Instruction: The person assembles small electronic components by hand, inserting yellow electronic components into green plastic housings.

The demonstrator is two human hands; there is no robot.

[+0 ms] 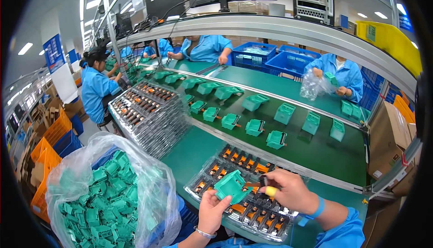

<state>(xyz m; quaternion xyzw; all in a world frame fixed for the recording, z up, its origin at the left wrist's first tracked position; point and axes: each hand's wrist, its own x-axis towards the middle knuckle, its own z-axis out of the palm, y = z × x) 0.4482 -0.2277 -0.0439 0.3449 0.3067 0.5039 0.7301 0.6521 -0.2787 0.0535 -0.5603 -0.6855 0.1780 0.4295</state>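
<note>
"One green shell is in the left hand, right?"

"Yes. Thumb and fingers are narrowed on its near left edge, hollow side showing."

"And the right hand?"

"Its fingertips pinch a small black part with a brown end, held by the shell's right rim. Whether that end touches the shell, I can't tell. One finger wears a yellow cover."

"What lies under the fingers?"

"A clear plastic tray, with rows of black-and-orange pieces."

"Farther out?"

"Left of the left fingers, a big clear bag of loose shells. Ahead of those fingers and to their left, a tall stack of trays. Straight beyond both hands' fingers, a dark green belt carries rows of more shells."

"Anyone past the belt?"

"Ahead and right of the right fingers, a person in blue holds a thin bag and a green piece. Blue baskets stand beyond the belt too, left of that person."
</note>
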